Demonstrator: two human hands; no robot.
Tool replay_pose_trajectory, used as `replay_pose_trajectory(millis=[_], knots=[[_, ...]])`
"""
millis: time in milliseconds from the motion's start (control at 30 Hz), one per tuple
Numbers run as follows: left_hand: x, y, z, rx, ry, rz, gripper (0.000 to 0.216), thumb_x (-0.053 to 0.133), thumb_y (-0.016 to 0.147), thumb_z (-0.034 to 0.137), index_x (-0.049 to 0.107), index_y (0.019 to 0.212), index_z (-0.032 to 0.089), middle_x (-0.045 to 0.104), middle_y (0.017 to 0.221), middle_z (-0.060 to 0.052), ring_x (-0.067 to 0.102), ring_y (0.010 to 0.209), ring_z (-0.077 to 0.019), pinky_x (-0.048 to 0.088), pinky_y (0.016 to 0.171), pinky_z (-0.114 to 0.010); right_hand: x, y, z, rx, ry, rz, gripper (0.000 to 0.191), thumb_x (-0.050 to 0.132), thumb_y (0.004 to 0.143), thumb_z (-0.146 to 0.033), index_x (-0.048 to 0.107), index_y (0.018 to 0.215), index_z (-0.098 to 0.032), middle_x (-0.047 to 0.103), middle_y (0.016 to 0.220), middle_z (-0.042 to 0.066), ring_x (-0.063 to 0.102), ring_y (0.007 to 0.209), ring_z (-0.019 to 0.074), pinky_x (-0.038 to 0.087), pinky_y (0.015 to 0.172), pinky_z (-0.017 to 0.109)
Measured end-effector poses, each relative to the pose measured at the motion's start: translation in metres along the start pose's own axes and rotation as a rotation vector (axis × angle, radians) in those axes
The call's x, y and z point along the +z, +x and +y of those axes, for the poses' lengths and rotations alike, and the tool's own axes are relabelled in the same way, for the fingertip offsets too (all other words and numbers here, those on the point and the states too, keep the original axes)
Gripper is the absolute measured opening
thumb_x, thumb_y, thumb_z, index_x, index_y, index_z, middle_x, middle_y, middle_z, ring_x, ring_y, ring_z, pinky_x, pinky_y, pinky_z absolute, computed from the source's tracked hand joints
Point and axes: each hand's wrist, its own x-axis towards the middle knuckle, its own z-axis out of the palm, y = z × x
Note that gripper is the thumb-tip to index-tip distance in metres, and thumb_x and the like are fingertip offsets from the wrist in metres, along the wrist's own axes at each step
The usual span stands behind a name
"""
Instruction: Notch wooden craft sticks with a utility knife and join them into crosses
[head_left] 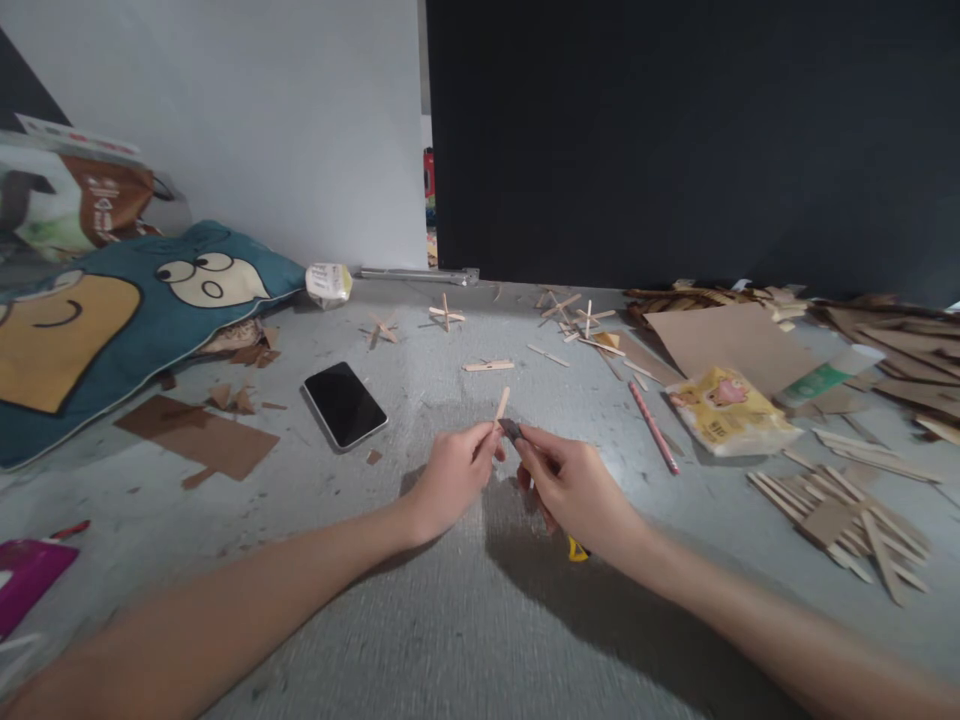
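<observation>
My left hand point(459, 470) is closed, pinching a wooden craft stick point(502, 403) whose upper end points up and away from me. My right hand point(574, 480) is closed around what looks like a utility knife point(577, 549); its dark tip point(511, 429) meets the stick at my left fingertips, and a yellow end shows below the palm. Most of the knife's body is hidden in the right hand. Just beyond the hands, a short stack of craft sticks point(488, 366) lies on the grey table point(420, 620).
Crossed-stick pieces point(447, 314) stand farther back. To the left are a phone point(344, 404), brown cardboard point(199, 437) and a teal cushion point(172, 320). On the right lie a red-striped pencil point(654, 428), a yellow packet point(731, 412) and a pile of craft sticks point(844, 520).
</observation>
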Motion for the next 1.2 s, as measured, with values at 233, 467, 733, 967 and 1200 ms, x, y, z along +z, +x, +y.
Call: replay_pose_trajectory(millis=[233, 467, 733, 967, 1200], knots=[[0.000, -0.002, -0.005, 0.025, 0.013, -0.030, 0.039, 0.039, 0.104, 0.041, 0.058, 0.079, 0.020, 0.049, 0.055, 0.004, 0.047, 0.050, -0.0122, 0.035, 0.055, -0.026, 0.001, -0.002, -0.005, -0.094, -0.207, 0.051, 0.025, 0.041, 0.099, -0.031, 0.057, 0.083, -0.021, 0.054, 0.056, -0.003, 0.041, 0.034, 0.0064, 0.027, 0.036, 0.019], [0.001, -0.002, -0.007, 0.070, 0.029, -0.025, 0.038, 0.038, 0.105, 0.038, 0.054, 0.075, 0.020, 0.048, 0.058, 0.004, 0.044, 0.053, -0.0113, 0.033, 0.056, -0.026, 0.005, -0.002, -0.005, -0.018, -0.071, 0.012, 0.026, 0.042, 0.099, -0.036, 0.052, 0.080, -0.022, 0.048, 0.052, -0.006, 0.042, 0.031, 0.0074, 0.031, 0.032, 0.018], [0.000, 0.001, -0.006, 0.036, -0.053, -0.033, 0.039, 0.039, 0.105, 0.038, 0.053, 0.073, 0.019, 0.050, 0.054, 0.004, 0.047, 0.050, -0.0111, 0.034, 0.053, -0.024, 0.012, -0.001, -0.010, 0.141, 0.331, -0.040, 0.031, 0.051, 0.092, -0.052, 0.057, 0.087, -0.022, 0.050, 0.053, -0.008, 0.046, 0.031, 0.0092, 0.045, 0.027, 0.021], [0.001, 0.002, -0.003, 0.023, -0.103, -0.028, 0.040, 0.040, 0.104, 0.039, 0.053, 0.071, 0.019, 0.051, 0.055, 0.003, 0.048, 0.051, -0.0114, 0.035, 0.053, -0.024, 0.014, -0.002, -0.010, 0.135, 0.309, -0.002, 0.032, 0.053, 0.092, -0.052, 0.057, 0.084, -0.022, 0.051, 0.054, -0.007, 0.048, 0.031, 0.0089, 0.042, 0.026, 0.019], [0.000, 0.003, -0.003, -0.015, -0.147, -0.018, 0.039, 0.043, 0.103, 0.043, 0.056, 0.076, 0.019, 0.050, 0.055, 0.004, 0.050, 0.052, -0.0115, 0.036, 0.054, -0.024, 0.012, -0.005, -0.007, 0.063, 0.129, 0.092, 0.032, 0.048, 0.097, -0.050, 0.062, 0.100, -0.021, 0.057, 0.061, -0.005, 0.050, 0.032, 0.0086, 0.041, 0.028, 0.019]])
